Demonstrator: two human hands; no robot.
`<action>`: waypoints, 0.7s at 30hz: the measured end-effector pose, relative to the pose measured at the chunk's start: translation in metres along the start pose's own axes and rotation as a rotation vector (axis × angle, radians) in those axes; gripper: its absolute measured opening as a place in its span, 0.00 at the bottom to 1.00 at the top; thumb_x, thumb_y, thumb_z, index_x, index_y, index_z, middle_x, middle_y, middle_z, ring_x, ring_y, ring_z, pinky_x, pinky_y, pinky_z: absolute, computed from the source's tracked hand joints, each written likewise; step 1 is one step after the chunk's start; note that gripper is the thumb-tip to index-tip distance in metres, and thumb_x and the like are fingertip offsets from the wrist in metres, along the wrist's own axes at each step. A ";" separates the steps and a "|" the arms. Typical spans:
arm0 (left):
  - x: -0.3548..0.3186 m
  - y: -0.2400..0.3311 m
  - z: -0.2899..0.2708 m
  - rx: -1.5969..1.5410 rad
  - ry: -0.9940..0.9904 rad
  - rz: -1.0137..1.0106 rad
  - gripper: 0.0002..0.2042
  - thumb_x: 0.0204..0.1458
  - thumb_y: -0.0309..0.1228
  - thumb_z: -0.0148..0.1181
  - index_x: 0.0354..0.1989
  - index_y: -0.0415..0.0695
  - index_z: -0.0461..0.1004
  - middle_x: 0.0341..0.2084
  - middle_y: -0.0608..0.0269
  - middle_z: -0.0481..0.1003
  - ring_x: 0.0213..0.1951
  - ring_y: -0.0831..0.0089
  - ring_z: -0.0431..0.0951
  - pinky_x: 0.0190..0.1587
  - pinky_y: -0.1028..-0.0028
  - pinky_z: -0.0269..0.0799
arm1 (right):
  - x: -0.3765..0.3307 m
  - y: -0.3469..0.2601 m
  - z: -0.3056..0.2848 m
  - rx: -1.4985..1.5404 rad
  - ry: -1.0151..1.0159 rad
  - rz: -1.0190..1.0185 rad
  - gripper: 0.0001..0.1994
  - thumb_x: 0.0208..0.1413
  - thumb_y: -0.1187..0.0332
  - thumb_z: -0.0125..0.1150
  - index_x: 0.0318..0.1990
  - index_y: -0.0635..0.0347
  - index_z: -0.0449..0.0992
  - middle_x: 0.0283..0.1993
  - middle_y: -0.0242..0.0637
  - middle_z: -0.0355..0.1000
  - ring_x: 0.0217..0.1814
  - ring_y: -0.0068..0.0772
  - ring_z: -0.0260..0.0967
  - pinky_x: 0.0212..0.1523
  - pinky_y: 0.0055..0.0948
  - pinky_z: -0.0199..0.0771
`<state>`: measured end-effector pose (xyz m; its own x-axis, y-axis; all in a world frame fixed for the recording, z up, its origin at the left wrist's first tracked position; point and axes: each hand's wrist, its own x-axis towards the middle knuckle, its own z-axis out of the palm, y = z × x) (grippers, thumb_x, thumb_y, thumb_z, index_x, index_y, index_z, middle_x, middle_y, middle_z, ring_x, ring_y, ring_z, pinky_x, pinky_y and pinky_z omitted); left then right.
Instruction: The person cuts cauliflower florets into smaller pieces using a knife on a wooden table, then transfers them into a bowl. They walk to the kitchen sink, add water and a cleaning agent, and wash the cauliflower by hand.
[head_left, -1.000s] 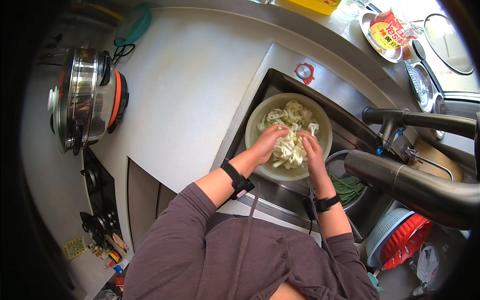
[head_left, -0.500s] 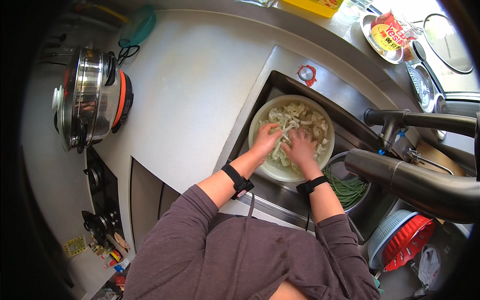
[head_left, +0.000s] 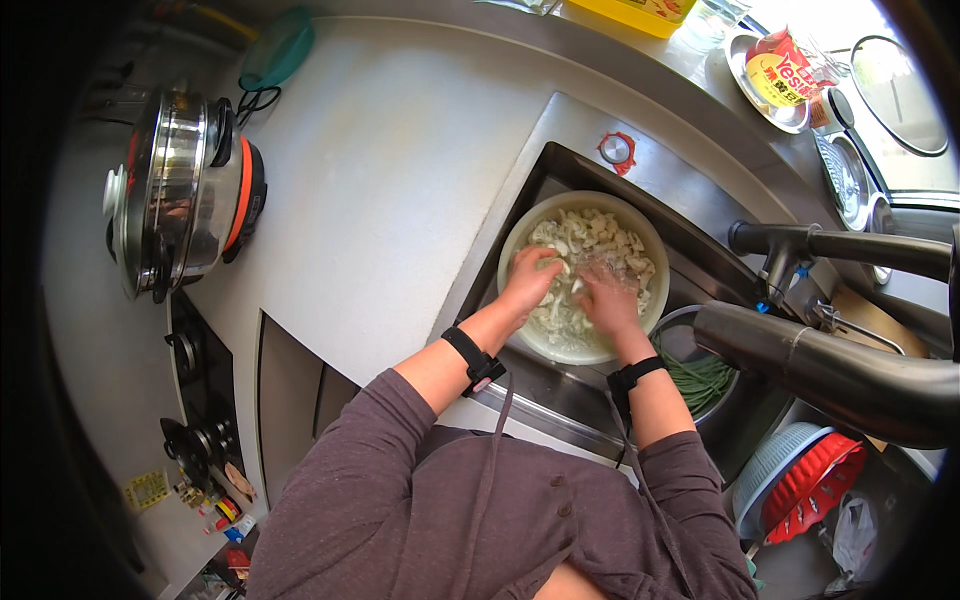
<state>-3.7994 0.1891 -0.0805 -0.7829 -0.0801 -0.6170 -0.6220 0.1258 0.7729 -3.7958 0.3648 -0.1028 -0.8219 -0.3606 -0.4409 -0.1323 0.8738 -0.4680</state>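
Note:
A pale round bowl (head_left: 520,235) sits in the steel sink (head_left: 560,165), filled with water and white cauliflower pieces (head_left: 600,235). My left hand (head_left: 530,280) is dipped among the pieces at the bowl's near left side. Beside it, my right hand (head_left: 605,300) is also in the bowl and looks blurred. Whether the fingers grip any pieces is hidden. Both wrists wear black bands.
A metal bowl of green beans (head_left: 700,375) sits in the sink to the right. A dark tap (head_left: 820,245) arches over the sink. A steel pot (head_left: 175,190) stands on the white counter at left, a gas hob (head_left: 200,400) lower left, plates (head_left: 780,70) at top right.
Both hands have lowered from lifting a clump of cauliflower into the bowl and now move among the pieces; the right hand has shifted leftward, closer to the left hand.

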 end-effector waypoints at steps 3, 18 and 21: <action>0.001 0.002 0.003 0.115 0.060 0.131 0.21 0.55 0.36 0.56 0.55 0.40 0.69 0.60 0.48 0.61 0.64 0.57 0.58 0.65 0.65 0.53 | 0.001 0.001 -0.009 0.015 0.146 -0.044 0.18 0.50 0.57 0.62 0.49 0.46 0.76 0.57 0.36 0.69 0.55 0.48 0.68 0.52 0.53 0.65; 0.056 0.030 0.039 -0.113 -0.244 -0.003 0.22 0.53 0.41 0.61 0.52 0.40 0.73 0.47 0.52 0.74 0.51 0.68 0.72 0.52 0.71 0.67 | 0.028 0.028 0.000 0.918 0.254 0.050 0.24 0.61 0.56 0.54 0.61 0.57 0.67 0.67 0.43 0.56 0.70 0.40 0.52 0.66 0.32 0.51; 0.041 0.036 0.026 -0.175 -0.323 -0.179 0.18 0.55 0.42 0.58 0.46 0.41 0.75 0.43 0.59 0.74 0.48 0.71 0.71 0.50 0.71 0.66 | -0.001 0.025 -0.028 0.867 0.239 -0.033 0.20 0.61 0.58 0.55 0.56 0.58 0.72 0.65 0.43 0.60 0.67 0.39 0.56 0.64 0.33 0.55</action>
<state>-3.8536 0.2157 -0.0818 -0.6340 0.2329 -0.7375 -0.7631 -0.0339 0.6454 -3.8135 0.3961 -0.0920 -0.9312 -0.2193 -0.2911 0.2268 0.2763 -0.9339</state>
